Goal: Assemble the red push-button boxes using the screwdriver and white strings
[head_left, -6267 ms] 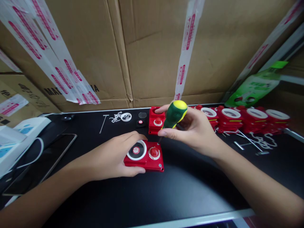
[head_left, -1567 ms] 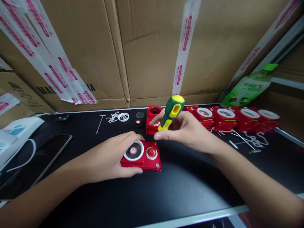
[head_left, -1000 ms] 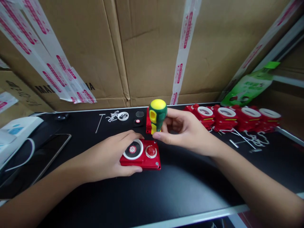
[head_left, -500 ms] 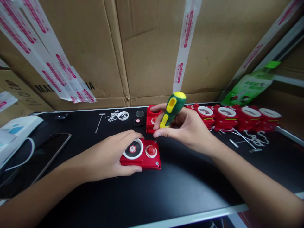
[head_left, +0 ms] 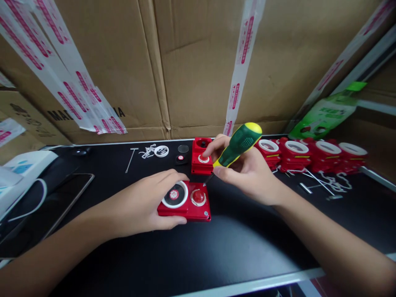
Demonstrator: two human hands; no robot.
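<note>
A flat red device (head_left: 188,203) with a white-ringed round dial and a red button lies on the black table (head_left: 216,251). My left hand (head_left: 142,206) presses down on its left side, fingers curled round its edges. My right hand (head_left: 244,171) grips a green and yellow screwdriver (head_left: 239,144) tilted to the right, its tip at the device's far right corner. A second red device (head_left: 201,156) stands just behind.
A row of red devices with white rings (head_left: 309,153) lines the back right, with metal pins and white cords (head_left: 321,181) in front. Small loose parts (head_left: 161,151) lie at the back. A phone (head_left: 46,210) and white box (head_left: 21,173) sit left. Cardboard walls rise behind.
The screwdriver has swung between upright and tilted while turning; it now leans further right. My left hand has stayed on the red device throughout.
</note>
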